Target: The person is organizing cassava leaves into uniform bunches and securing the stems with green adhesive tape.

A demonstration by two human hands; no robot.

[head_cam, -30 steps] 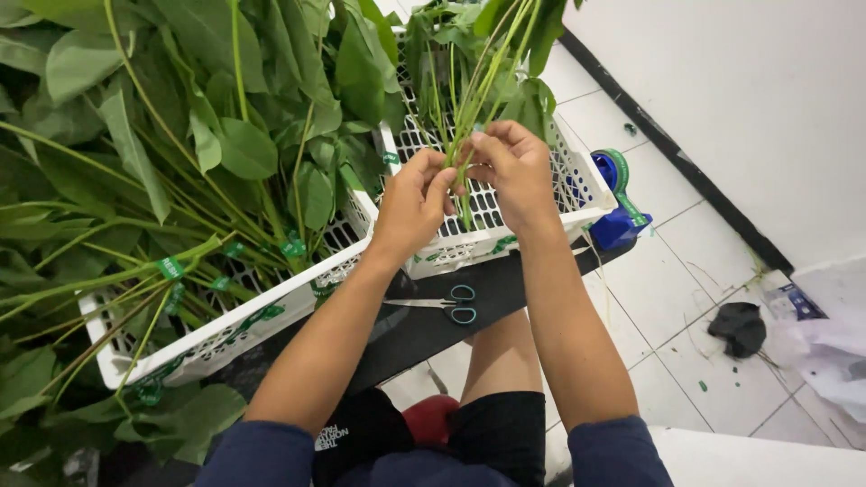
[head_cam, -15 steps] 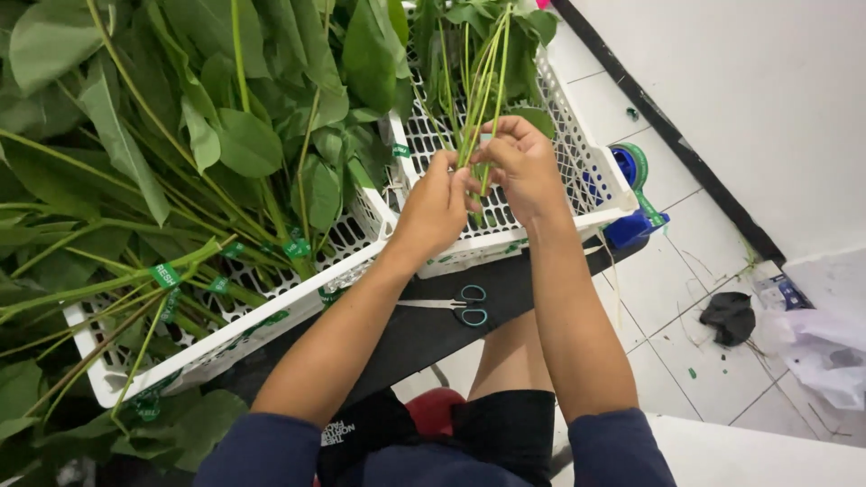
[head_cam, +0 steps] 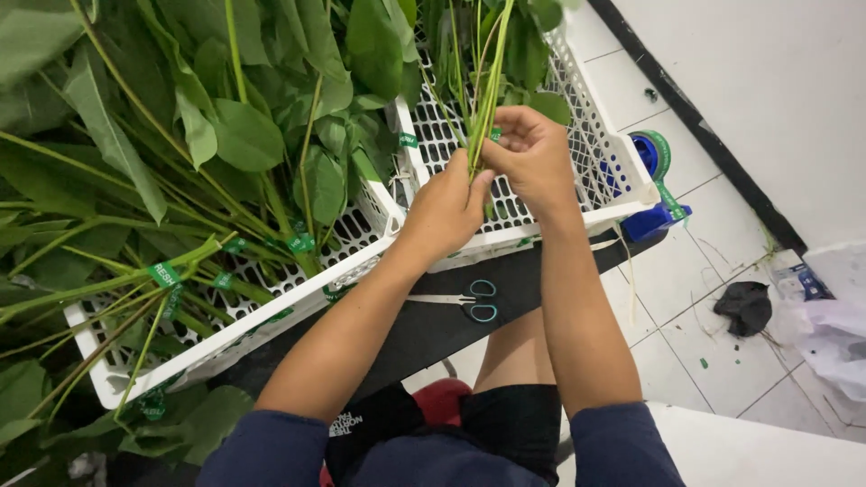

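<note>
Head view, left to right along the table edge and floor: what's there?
Left crate of tied greens → left hand → scissors → right hand on a stem bunch → blue tape dispenser → dark rag → plastic bag.

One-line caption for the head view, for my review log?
Both hands, left and right, grip a bunch of thin green leafy stems over a white plastic mesh crate; teal-handled scissors lie below.

White perforated plastic crate (head_cam: 622, 176) at upper right looks matt; leaves (head_cam: 244, 135) glossy; floor tiles (head_cam: 695, 298) at right smooth.
</note>
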